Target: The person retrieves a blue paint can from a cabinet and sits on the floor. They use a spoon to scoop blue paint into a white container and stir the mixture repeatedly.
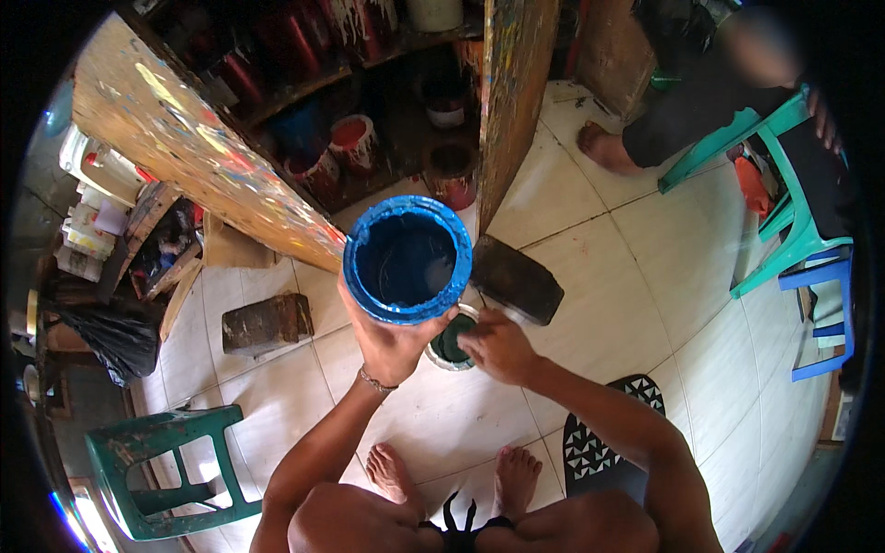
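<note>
1. Blue paint can (pixel 396 313) – ctr of frame, held up above the tiled floor (pixel 636 323), mouth facing the cam; dark blue inside, rim and walls smeared w/ the same blue.
2. L hand (pixel 387 341) – wrapped round the can's near side, thumb on the right below the rim, fingers gripping the left side; bracelet (pixel 376 381) on the wrist.
3. R hand (pixel 501 348) – just right of ctr, fingers curled at the right edge of a pale-rimmed tub (pixel 441 363) w/ dark green inside. Can't tell if they pinch the rim or smth else.
4. Tub sits just below the can in the frame, partly hidden by it and the R hand.
5. Dark block (pixel 518 279) right of the can; paint-marked block (pixel 267 325) farther left, on the floor.
6. Upper ctr: shelves w/ paint-streaked pots, incl. a red-topped one (pixel 352 152), btwn two wooden panels; left panel (pixel 198 138) heavily splattered.
7. Lower left: green stool (pixel 175 441). Upper right: a seated person (pixel 673 129) by a green chair (pixel 804 207).
</note>
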`<state>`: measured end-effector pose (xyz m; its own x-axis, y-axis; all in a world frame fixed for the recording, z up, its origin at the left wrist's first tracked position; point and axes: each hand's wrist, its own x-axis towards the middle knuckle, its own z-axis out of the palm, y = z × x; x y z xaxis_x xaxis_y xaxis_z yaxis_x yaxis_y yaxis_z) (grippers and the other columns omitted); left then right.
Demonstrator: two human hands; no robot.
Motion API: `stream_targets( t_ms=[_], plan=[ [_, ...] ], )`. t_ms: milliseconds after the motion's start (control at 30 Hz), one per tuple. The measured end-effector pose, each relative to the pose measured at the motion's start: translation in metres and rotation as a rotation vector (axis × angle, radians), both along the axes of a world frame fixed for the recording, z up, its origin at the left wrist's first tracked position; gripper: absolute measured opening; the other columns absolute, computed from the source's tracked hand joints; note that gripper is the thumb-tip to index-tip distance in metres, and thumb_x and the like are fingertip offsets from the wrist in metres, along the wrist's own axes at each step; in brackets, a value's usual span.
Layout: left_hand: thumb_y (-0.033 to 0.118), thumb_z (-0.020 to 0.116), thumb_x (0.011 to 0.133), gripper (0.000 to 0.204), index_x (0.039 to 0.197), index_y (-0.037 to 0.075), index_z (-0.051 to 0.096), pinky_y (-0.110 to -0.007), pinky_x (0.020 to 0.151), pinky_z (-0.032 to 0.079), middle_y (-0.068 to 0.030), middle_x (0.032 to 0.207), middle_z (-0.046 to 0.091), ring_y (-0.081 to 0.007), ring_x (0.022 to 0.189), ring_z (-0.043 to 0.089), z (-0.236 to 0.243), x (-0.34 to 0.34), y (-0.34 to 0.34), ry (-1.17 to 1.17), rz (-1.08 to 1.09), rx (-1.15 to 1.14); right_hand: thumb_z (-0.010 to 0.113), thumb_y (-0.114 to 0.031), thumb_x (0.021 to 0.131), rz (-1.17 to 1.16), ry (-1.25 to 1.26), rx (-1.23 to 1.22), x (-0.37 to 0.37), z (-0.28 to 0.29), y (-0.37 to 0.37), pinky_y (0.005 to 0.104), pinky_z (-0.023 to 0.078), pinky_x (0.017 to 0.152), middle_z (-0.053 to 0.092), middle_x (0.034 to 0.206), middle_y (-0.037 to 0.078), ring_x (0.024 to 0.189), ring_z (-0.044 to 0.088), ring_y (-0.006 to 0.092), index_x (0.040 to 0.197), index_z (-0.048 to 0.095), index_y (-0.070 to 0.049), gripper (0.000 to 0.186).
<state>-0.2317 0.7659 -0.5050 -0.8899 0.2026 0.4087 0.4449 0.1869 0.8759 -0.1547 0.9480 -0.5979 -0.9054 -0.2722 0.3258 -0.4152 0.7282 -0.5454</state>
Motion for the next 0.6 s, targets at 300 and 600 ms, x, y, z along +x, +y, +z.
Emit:
stream_targets(
  t_ms=[300,600],
  plan=[
    [0.022,0.101,0.06,0.122,0.15,0.002,0.022,-0.044,0.113,0.043,-0.0179,0.145,0.047,-0.028,0.133,0.052,0.004,-0.028,-0.033,-0.199,-0.326,0.061,0.074,-0.015,0.08,-0.033,-0.004,0.002,0.005,0.006,-0.002,0.0396,0.049,0.081,0.066,0.078,0.007,0.089,0.059,0.0269,0.08,0.068,-0.01,0.008],
    [0.02,0.1,0.063,0.115,0.149,0.002,0.026,-0.043,0.114,0.041,-0.0167,0.146,0.046,-0.0259,0.132,0.05,-0.049,0.007,-0.139,-0.28,0.048,0.051,0.076,-0.013,0.083,-0.125,0.017,-0.086,0.001,0.016,-0.003,0.0418,0.048,0.081,0.07,0.079,0.009,0.082,0.061,0.028,0.088,0.072,-0.009,0.007]
  ],
)
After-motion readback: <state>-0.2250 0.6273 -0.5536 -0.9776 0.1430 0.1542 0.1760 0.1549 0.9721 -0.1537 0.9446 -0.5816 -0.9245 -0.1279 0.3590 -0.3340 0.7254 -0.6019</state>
